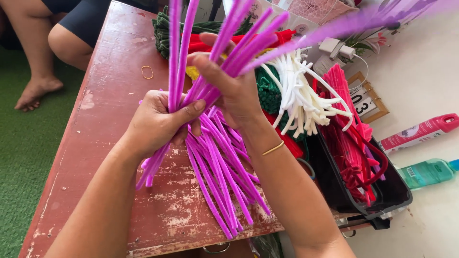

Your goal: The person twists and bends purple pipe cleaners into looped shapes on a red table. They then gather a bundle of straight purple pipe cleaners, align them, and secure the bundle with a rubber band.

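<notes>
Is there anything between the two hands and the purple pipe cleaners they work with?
Nothing visible does. The left hand already clasps the purple pipe cleaners, and the right hand grips some of them too. The white pipe cleaners lie behind, to the right.

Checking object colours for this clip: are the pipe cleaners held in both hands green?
No: the pipe cleaners gripped by the left hand and right hand are purple.
</notes>
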